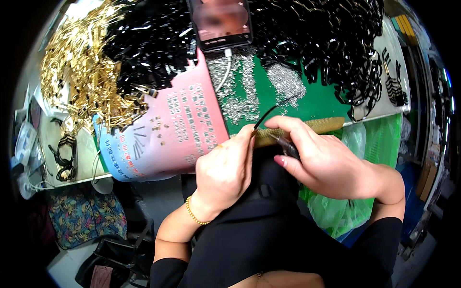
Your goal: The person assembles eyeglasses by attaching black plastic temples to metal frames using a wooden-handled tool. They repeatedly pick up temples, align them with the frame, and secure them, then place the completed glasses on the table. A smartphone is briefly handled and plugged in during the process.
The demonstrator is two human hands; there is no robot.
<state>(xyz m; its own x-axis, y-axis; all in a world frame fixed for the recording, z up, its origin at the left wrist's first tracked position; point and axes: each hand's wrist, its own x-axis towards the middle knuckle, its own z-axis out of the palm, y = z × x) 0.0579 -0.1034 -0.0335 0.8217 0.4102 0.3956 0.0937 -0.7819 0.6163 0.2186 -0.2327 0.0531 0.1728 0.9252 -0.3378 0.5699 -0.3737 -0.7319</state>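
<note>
My left hand [225, 170] is closed, pinching a thin black curved strip [270, 111] between thumb and fingers. The strip's free end arcs up and to the right over the table. My right hand [324, 161] is wrapped round a dark hand tool [288, 145] with a narrow tip, most of it hidden in the palm. That tip points left, close to my left fingertips. Beneath both hands a yellowish flat bar [326, 125] lies along the table's near edge. Beyond them, small silver metal pieces [286, 80] are heaped on a green mat [266, 103].
Gold metal pieces [79, 62] pile up at the left, glossy black pieces [321, 38] at the back. A phone [222, 24] with a white cable [227, 69] stands between. A pink and blue printed sheet [158, 144] overhangs the front edge; a green plastic bag [336, 206] hangs right.
</note>
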